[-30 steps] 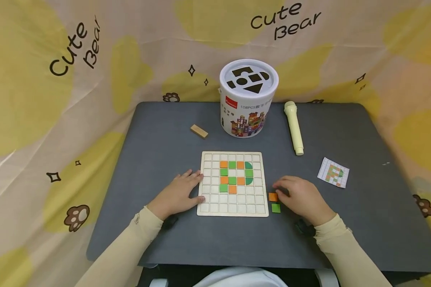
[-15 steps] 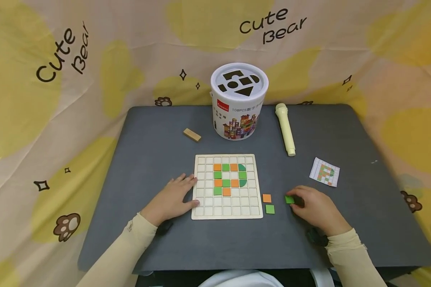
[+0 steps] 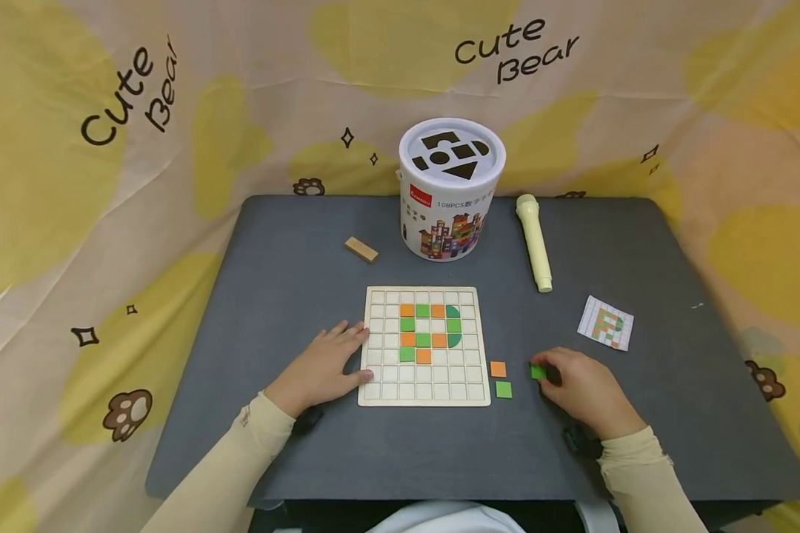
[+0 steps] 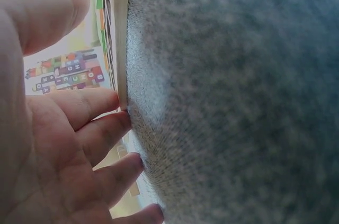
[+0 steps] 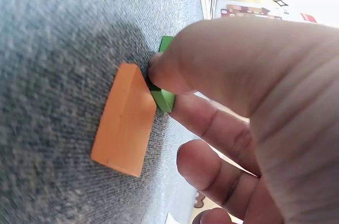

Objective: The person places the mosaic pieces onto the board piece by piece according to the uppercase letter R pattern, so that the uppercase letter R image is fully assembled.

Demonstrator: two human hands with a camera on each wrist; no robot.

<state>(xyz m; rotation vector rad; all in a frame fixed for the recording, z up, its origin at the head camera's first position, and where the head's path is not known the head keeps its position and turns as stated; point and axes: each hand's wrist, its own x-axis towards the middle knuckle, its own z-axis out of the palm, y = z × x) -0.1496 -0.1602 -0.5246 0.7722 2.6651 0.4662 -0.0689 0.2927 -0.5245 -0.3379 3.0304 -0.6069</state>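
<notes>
My left hand (image 3: pixel 324 368) lies with its fingers spread at the left edge of a pale wooden grid board (image 3: pixel 424 391). Square orange and green tiles and curved dark green pieces (image 3: pixel 453 340) fill some of the board's cells. To the right of the board, my right hand (image 3: pixel 583 389) pinches a green tile (image 3: pixel 538 371) between thumb and finger, low over the table. In the right wrist view an orange tile (image 5: pixel 124 123) lies beside that green tile; the hand hides it in the head view. One loose orange tile (image 3: pixel 498 369) and one green tile (image 3: pixel 503 390) lie by the board's right edge.
A white bucket (image 3: pixel 448 200) with shaped holes in its lid stands behind the board. A small wooden block (image 3: pixel 361 249) lies left of it, a pale yellow stick (image 3: pixel 535 244) right of it. A printed pattern card (image 3: pixel 606 323) lies beyond my right hand on the grey table (image 3: pixel 293 274).
My right hand has moved right, away from the orange tile by the board, and now pinches a green tile. My left hand stays at the board's edge.
</notes>
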